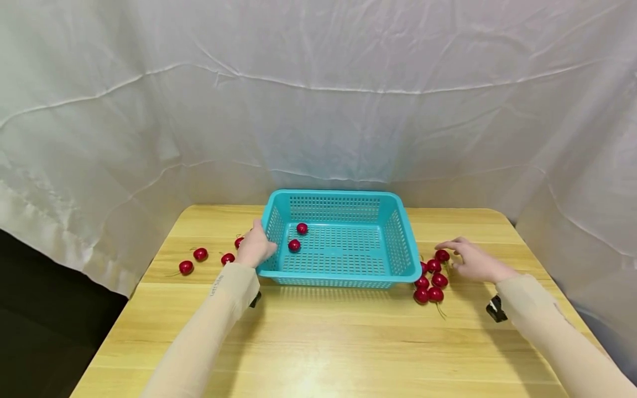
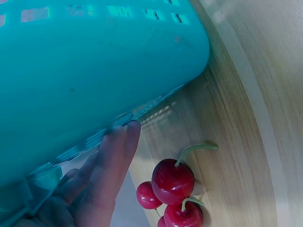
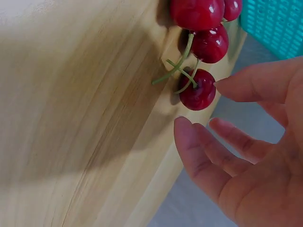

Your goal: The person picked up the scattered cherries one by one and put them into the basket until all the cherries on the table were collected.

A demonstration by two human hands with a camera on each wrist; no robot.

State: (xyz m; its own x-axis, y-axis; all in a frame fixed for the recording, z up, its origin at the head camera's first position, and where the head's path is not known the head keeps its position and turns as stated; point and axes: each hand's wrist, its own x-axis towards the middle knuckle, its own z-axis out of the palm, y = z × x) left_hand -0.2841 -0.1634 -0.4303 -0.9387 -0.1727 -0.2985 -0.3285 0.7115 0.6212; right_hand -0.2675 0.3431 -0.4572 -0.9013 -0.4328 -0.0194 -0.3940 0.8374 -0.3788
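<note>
A turquoise plastic basket (image 1: 332,279) stands mid-table with two red cherries (image 1: 294,245) inside. My left hand (image 1: 255,246) grips its left rim, thumb over the edge; in the left wrist view its fingers (image 2: 116,158) lie against the basket wall (image 2: 94,80). On the right, several cherries with green stems (image 1: 436,294) are bunched beside the basket. My right hand (image 1: 473,261) hovers at the bunch's far end. In the right wrist view, its thumb and fingers are spread beside the end cherry (image 3: 198,90), a fingertip close to or touching it.
Several more cherries (image 1: 200,254) lie scattered on the wooden table (image 1: 318,342) left of the basket. A pale cloth curtain (image 1: 318,127) hangs behind the table and along its sides. A dark area (image 1: 45,320) shows beyond the left edge.
</note>
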